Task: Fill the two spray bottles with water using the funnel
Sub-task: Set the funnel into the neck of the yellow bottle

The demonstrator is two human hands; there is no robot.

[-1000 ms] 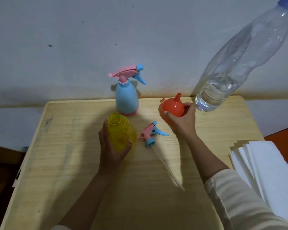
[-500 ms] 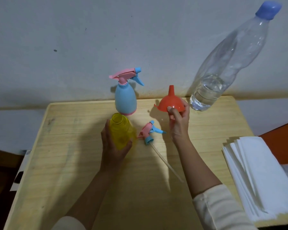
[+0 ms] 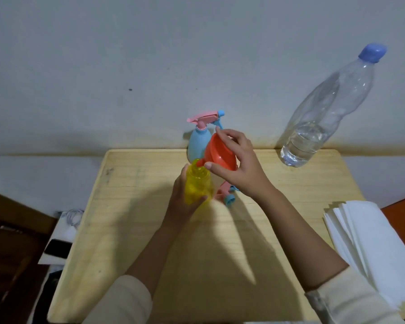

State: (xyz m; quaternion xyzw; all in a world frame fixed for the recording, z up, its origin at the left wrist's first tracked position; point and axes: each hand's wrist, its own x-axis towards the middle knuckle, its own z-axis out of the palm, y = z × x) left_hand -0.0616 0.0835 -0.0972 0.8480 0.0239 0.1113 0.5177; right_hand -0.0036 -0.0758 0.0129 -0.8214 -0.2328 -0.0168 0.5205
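Funnel (image 3: 220, 152), orange, tilted, pinched by right hand (image 3: 241, 170), spout at yellow bottle (image 3: 198, 185) gripped by left hand (image 3: 180, 205).

Wall (image 3: 150, 54): pale grey, plain, one small dark speck.
Surface (image 3: 131, 230): light wood, set against the wall.
Left: dark brown furniture (image 3: 9, 230).

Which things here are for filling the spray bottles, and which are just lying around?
For the job:
- yellow bottle, held by the left hand
- orange funnel, held by the right hand
- blue spray bottle
- big water bottle
- loose spray top

Just lying around:
- stack of white paper
- white cable
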